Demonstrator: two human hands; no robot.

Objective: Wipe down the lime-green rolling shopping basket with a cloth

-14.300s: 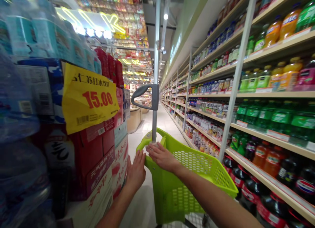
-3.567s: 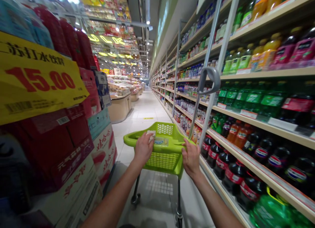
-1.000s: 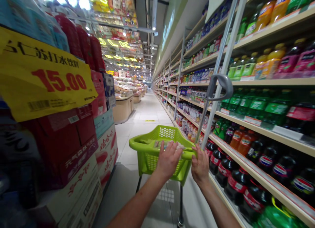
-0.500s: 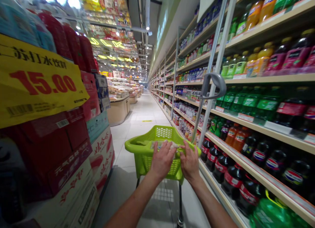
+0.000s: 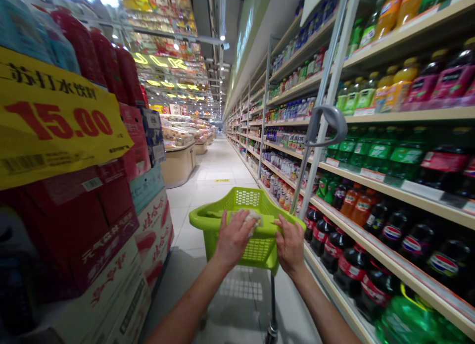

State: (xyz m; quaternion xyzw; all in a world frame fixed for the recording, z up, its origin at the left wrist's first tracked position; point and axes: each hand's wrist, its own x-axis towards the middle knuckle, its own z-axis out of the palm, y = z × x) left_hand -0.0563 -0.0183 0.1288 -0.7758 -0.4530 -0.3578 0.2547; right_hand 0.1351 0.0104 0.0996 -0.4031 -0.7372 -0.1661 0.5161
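Note:
A lime-green plastic shopping cart (image 5: 208,225) with perforated sides stands in front of me in the aisle. My left hand (image 5: 233,241) presses on the cart's near rim, its fingers bent over a crumpled whitish cloth (image 5: 257,221). Part of that cloth sticks out to the right of the fingers; the rest is hidden underneath. At the right end of the same rim, my right hand (image 5: 291,242) is closed over the edge, fingers curled. The inside of the basket is mostly out of sight.
Shelves of soda bottles (image 5: 404,240) line the right side, close to the cart. A grey loop handle (image 5: 326,126) juts out on a pole there. Stacked drink cartons (image 5: 111,304) with a yellow price sign (image 5: 63,116) stand at left. Ahead, tiled floor (image 5: 222,158) runs past display counters (image 5: 180,163).
My left hand has slid left along the cart's rim with the cloth, and more of the cloth shows. My right hand stays on the rim. The cart has barely shifted.

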